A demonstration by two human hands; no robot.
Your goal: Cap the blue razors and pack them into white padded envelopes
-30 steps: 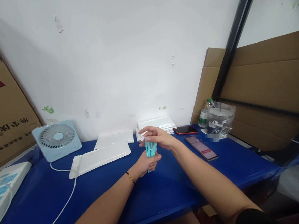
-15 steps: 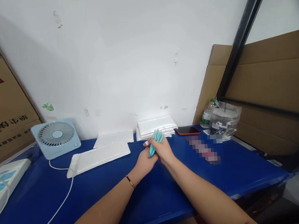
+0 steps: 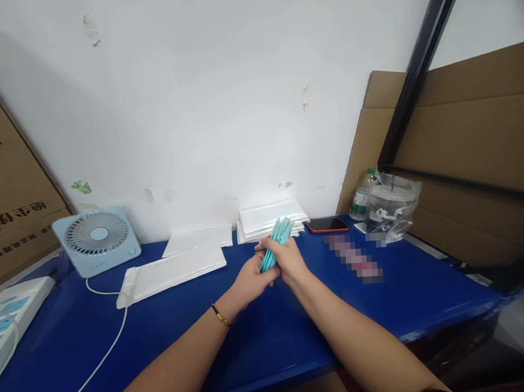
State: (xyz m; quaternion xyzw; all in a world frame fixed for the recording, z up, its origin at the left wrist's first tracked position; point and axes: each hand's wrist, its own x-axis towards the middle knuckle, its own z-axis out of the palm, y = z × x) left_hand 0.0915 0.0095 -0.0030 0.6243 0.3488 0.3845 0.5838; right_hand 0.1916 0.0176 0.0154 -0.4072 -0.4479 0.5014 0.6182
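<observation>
Both my hands meet over the table, wrapped round a bundle of thin turquoise sticks (image 3: 283,231) whose exact kind I cannot make out. From the lower left, my left hand (image 3: 250,280) is closed at the near end of the bundle, a bracelet on its wrist. My right hand (image 3: 291,261) grips the bundle's right side with its thumb across it. The far ends stick out above my fingers, slightly fanned. Just behind lies a stack of white padded envelopes (image 3: 270,216). The palms and some fingertips are hidden.
Two more white envelopes (image 3: 173,275) lie to the left, near a light blue fan (image 3: 98,244) with a white cable. A power strip (image 3: 16,323) is at far left. On the right are a red-edged phone (image 3: 328,224), a blurred pinkish item (image 3: 354,259), a bottle (image 3: 360,205) and a plastic bag (image 3: 393,208).
The bundle leans more to the right and its far ends have spread a little. A pale pinkish piece by my fingers no longer shows. The camera view has shifted slightly.
</observation>
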